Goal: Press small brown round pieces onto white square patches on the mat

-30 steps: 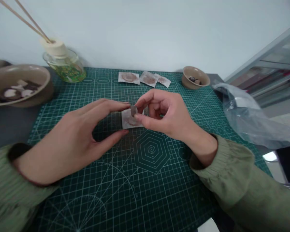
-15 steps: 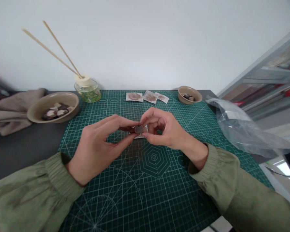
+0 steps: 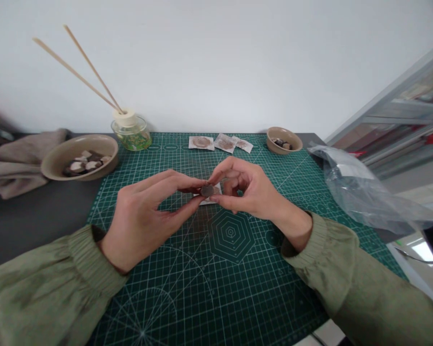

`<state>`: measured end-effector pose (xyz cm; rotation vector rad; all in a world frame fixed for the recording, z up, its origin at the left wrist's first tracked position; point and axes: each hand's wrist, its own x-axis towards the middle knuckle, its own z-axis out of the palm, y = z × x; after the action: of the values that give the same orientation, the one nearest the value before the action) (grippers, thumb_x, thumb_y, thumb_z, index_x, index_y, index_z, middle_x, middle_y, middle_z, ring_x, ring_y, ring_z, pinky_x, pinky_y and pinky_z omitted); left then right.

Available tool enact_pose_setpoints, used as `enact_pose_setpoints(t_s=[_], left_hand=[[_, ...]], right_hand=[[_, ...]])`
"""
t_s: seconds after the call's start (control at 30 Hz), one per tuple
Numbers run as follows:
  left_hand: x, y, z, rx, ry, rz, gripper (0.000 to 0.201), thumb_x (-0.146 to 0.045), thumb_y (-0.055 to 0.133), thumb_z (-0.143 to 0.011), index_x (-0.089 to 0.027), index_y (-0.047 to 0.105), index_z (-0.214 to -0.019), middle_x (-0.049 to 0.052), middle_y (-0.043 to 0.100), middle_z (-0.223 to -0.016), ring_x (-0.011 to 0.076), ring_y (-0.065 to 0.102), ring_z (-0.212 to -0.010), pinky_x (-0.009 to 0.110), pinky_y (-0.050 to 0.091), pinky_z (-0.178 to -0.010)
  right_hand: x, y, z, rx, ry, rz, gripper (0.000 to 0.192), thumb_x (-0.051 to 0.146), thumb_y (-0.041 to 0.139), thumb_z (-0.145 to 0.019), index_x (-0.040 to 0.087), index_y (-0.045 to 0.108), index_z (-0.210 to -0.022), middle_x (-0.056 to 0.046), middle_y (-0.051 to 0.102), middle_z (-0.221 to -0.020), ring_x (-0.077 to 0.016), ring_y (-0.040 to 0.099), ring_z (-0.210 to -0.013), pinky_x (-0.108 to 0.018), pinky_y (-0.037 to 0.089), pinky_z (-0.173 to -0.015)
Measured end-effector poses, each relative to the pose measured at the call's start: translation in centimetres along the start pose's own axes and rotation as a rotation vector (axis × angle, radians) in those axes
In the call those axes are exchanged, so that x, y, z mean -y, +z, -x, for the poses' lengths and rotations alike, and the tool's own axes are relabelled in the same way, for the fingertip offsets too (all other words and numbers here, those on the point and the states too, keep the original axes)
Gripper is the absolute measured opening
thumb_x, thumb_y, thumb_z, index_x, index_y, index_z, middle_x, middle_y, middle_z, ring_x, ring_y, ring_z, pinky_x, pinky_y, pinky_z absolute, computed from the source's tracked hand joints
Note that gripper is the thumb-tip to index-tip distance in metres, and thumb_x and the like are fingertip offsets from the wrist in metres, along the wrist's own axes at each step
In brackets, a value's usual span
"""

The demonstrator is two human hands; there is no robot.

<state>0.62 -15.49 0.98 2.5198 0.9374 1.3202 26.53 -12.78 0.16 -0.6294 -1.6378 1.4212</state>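
Both my hands meet above the middle of the green cutting mat (image 3: 238, 288). A small dark round disc (image 3: 206, 191) is pinched between the fingertips of my left hand (image 3: 147, 216) and my right hand (image 3: 250, 192). Just under the fingers lies a white square patch (image 3: 210, 201), mostly hidden by them. I cannot tell whether the disc touches the patch.
Three similar white patches with brown centres (image 3: 220, 142) lie at the mat's far edge. A small bowl of dark pieces (image 3: 284, 140) sits far right, a larger bowl of pieces (image 3: 80, 157) far left, beside a reed diffuser jar (image 3: 132, 132). A grey cloth (image 3: 18, 161) lies left, a plastic bag (image 3: 361, 190) right.
The view has pulled back and lifted. My left fingertips have closed onto the disc, which my right hand alone held a second ago. The hands have barely moved in the last half second.
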Motion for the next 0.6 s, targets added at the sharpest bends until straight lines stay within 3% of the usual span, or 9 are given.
enact_pose_setpoints(t_s=[0.33, 0.47, 0.6], left_hand=[[-0.3, -0.1, 0.0, 0.020, -0.052, 0.009, 0.007, -0.026, 0.084, -0.113, -0.029, 0.083, -0.119, -0.003, 0.093, -0.113, 0.0156, 0.089, -0.095, 0.028, 0.073, -0.089], [-0.1, -0.2, 0.2, 0.050, -0.092, 0.013, 0.005, -0.031, 0.081, -0.115, -0.030, 0.082, -0.120, -0.002, 0.093, -0.114, 0.0186, 0.089, -0.096, 0.033, 0.075, -0.088], [0.9, 0.2, 0.4, 0.126, -0.109, -0.018, 0.026, -0.036, 0.076, -0.116, -0.028, 0.078, -0.140, 0.005, 0.090, -0.127, 0.0241, 0.090, -0.106, 0.038, 0.078, -0.095]], right_hand=[[-0.2, -0.3, 0.0, 0.014, -0.013, -0.030, 0.048, 0.021, 0.114, -0.083, 0.019, 0.078, -0.115, -0.001, 0.089, -0.104, -0.0067, 0.070, -0.051, -0.018, 0.048, -0.044], [-0.2, -0.3, 0.1, -0.006, -0.008, 0.052, 0.046, 0.028, 0.115, -0.084, 0.020, 0.080, -0.113, 0.005, 0.079, -0.078, -0.0090, 0.062, -0.048, -0.022, 0.042, -0.044], [-0.1, -0.4, 0.2, -0.090, 0.028, 0.224, 0.045, 0.039, 0.112, -0.087, 0.022, 0.079, -0.112, 0.005, 0.075, -0.068, -0.0135, 0.062, -0.052, -0.027, 0.043, -0.050]])
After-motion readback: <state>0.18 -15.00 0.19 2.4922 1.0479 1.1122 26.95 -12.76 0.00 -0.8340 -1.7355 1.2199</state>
